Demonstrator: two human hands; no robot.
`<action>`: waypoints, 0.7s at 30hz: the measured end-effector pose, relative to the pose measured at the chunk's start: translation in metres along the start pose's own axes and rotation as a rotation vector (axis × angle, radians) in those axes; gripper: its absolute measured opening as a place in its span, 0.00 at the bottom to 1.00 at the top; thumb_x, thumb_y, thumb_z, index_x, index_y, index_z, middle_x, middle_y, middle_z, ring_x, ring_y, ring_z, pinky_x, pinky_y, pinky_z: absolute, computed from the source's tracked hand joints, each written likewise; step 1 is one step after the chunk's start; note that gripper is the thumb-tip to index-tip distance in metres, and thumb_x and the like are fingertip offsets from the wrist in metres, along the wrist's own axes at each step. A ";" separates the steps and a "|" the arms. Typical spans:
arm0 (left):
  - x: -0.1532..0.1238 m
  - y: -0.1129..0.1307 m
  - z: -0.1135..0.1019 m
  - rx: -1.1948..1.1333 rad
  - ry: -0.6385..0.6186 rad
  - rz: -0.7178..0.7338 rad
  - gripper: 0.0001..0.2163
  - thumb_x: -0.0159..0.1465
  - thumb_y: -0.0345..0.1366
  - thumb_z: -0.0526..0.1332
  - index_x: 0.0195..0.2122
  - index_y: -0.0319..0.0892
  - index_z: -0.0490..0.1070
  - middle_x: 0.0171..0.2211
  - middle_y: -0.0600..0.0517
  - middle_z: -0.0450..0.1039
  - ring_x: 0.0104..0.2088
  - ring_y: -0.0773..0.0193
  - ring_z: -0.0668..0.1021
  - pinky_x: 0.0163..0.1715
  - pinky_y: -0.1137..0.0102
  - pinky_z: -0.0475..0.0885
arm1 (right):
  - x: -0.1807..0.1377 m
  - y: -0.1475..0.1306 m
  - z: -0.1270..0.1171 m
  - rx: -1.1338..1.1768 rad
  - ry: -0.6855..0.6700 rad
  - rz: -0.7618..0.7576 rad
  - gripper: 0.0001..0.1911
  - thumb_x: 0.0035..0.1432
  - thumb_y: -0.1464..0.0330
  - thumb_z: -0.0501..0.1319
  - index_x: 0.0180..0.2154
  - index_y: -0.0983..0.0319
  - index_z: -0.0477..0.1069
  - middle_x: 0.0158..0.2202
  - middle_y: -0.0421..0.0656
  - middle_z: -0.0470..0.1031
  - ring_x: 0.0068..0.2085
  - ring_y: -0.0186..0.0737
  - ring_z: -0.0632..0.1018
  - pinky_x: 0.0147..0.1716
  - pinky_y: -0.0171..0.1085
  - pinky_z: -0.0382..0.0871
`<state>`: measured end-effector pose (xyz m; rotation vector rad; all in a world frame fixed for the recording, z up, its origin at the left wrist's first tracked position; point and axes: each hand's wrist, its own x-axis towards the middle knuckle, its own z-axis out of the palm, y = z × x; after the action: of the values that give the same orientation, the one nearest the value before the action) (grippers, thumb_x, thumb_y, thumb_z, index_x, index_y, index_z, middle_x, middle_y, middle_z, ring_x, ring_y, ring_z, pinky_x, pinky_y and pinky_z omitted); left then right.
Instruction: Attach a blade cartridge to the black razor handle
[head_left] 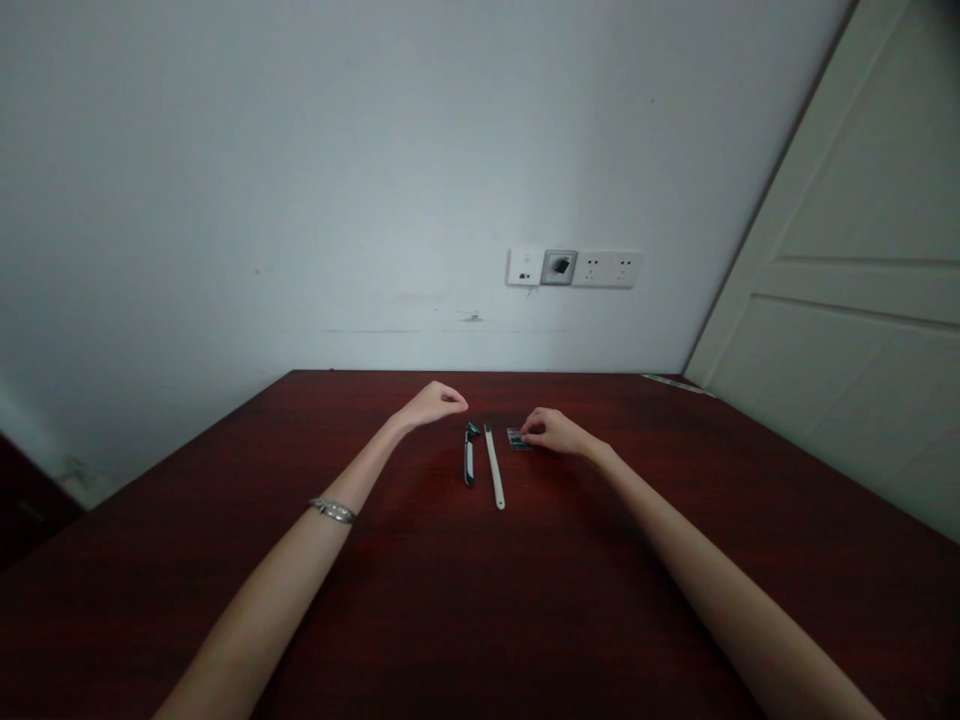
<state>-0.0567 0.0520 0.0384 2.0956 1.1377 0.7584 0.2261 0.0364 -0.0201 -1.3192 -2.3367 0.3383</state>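
Observation:
My left hand (436, 402) hovers over the table with its fingertips pinched together, and nothing shows between them. Just below and to its right lies a razor (469, 460) with a dark green head and a white and black handle. Beside the razor is a slim white stick (495, 472), toothbrush-like, with a dark far tip and a small hole at its near end. My right hand (553, 430) has its thumb and fingers closed at the right edge of a small clear case (516, 440) with dark contents. The case is on the table, partly covered by my fingers.
The dark red wooden table (480, 610) reaches back to a pale wall (360, 200). Wall sockets (606, 269) sit above its far edge. A white panelled door (847, 270) stands at the right, and a thin pale strip (675, 384) lies at the far right corner.

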 end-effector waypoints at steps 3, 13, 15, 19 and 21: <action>0.000 0.001 0.001 0.007 0.000 -0.002 0.09 0.53 0.36 0.62 0.32 0.37 0.78 0.32 0.47 0.78 0.31 0.64 0.76 0.31 0.72 0.67 | 0.000 0.002 0.002 -0.029 0.002 -0.010 0.09 0.52 0.65 0.61 0.33 0.61 0.77 0.38 0.46 0.75 0.40 0.41 0.74 0.42 0.36 0.64; 0.002 0.000 0.003 0.013 0.005 0.013 0.08 0.53 0.36 0.62 0.30 0.38 0.78 0.30 0.48 0.78 0.31 0.63 0.76 0.32 0.72 0.67 | 0.001 0.001 0.001 -0.042 -0.016 -0.061 0.10 0.53 0.64 0.60 0.35 0.60 0.78 0.38 0.46 0.74 0.39 0.41 0.73 0.42 0.36 0.64; 0.002 0.000 0.003 0.016 0.001 0.015 0.08 0.53 0.36 0.62 0.31 0.38 0.78 0.31 0.48 0.78 0.31 0.63 0.76 0.32 0.72 0.68 | 0.002 0.000 0.000 -0.055 -0.018 -0.065 0.10 0.53 0.64 0.60 0.35 0.60 0.78 0.38 0.46 0.74 0.39 0.41 0.73 0.42 0.36 0.64; 0.003 0.000 0.005 0.025 -0.007 0.017 0.09 0.53 0.36 0.62 0.31 0.38 0.78 0.31 0.47 0.78 0.32 0.63 0.76 0.33 0.71 0.68 | 0.001 -0.003 0.000 -0.093 -0.023 -0.083 0.11 0.52 0.65 0.61 0.37 0.59 0.78 0.38 0.46 0.74 0.40 0.42 0.73 0.43 0.37 0.64; 0.003 0.001 0.006 0.029 -0.018 0.023 0.09 0.53 0.36 0.62 0.31 0.37 0.78 0.32 0.47 0.78 0.33 0.63 0.76 0.34 0.71 0.68 | 0.001 -0.005 0.001 -0.104 -0.022 -0.083 0.10 0.52 0.65 0.60 0.36 0.59 0.78 0.38 0.46 0.74 0.41 0.42 0.73 0.43 0.37 0.64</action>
<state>-0.0505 0.0530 0.0359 2.1390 1.1229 0.7366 0.2220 0.0347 -0.0185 -1.2672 -2.4481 0.2090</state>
